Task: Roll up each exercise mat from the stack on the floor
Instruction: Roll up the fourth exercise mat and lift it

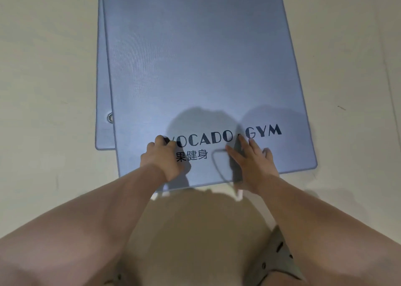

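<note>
- You've got two blue-grey mats stacked flat on the floor (43, 90), both fully unrolled, long axis running near to far.
- top mat (195, 68): sits skewed on the stack, near end swung right. Rounded corners, fine surface texture. Dark print (217, 138) reading "…OCADO GYM", with Chinese characters below it, runs across its near end.
- lower mat (104, 131): same colour, shows only as a strip along the left side plus its near-left corner. Metal eyelet (110, 118) sits near that corner, right at the top mat's edge.

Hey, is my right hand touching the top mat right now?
Touching. The head view shows the right hand lying flat on the top mat, fingers spread just below the GYM lettering, with no gap visible under them.
</note>
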Motion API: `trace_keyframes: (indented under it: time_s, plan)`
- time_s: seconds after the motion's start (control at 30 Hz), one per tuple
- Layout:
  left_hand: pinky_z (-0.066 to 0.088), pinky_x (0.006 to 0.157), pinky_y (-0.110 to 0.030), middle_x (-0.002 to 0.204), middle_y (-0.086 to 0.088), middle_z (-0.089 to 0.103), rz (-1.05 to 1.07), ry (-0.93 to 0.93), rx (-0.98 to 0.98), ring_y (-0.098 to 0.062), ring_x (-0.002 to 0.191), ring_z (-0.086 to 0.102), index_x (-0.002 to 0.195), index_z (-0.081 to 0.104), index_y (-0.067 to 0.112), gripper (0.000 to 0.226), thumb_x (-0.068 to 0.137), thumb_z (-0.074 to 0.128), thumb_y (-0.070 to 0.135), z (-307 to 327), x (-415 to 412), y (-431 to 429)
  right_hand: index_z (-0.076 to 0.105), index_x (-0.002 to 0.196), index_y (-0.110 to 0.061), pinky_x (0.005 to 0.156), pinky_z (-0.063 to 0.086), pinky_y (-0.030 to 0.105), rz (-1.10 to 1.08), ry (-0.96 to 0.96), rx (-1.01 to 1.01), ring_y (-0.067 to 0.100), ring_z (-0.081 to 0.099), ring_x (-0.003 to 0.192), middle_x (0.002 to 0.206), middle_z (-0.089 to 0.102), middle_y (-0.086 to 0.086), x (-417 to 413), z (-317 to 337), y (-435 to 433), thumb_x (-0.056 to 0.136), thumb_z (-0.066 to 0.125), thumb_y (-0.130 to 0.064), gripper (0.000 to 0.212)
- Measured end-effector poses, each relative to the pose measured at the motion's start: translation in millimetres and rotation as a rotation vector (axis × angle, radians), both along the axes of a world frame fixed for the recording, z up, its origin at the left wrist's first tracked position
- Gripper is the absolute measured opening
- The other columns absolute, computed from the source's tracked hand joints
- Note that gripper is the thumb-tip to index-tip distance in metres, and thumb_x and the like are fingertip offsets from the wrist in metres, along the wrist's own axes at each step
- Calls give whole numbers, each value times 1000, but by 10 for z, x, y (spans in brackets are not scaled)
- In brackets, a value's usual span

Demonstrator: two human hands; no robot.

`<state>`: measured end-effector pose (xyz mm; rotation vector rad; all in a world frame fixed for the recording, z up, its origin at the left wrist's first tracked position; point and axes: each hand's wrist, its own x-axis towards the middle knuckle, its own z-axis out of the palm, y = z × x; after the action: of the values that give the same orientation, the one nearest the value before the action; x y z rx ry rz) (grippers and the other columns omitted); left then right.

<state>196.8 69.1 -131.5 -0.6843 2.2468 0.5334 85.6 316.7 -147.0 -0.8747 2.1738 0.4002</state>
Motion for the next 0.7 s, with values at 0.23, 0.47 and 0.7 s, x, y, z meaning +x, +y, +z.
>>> trace_keyframes:
  time_s: [0.23,0.47,0.7]
  plan:
    - [38,93,-42,144,-3,36,-85,17,-37,-30,125,40,141,43,29,64,85,62,53,3,59,-15,8,162,-33,120,27,55,156,83,-27,51,24,143,165,2,23,-29,-108,-38,80,79,-29,109]
    - [40,106,-40,135,6,55,-175,322,209,-22,127,48,145,45,35,103,60,54,92,56,167,6,65,112,-22,74,44,32,218,-114,-106,32,63,108,122,61,2,-188,126,-42,85,68,-43,35]
    - [49,88,-39,115,1,63,-109,347,-79,-27,105,60,124,63,26,78,68,64,81,-46,567,-425,62,112,-21,71,52,33,211,-69,-238,28,69,87,102,68,1,74,219,-591,109,38,-30,26]
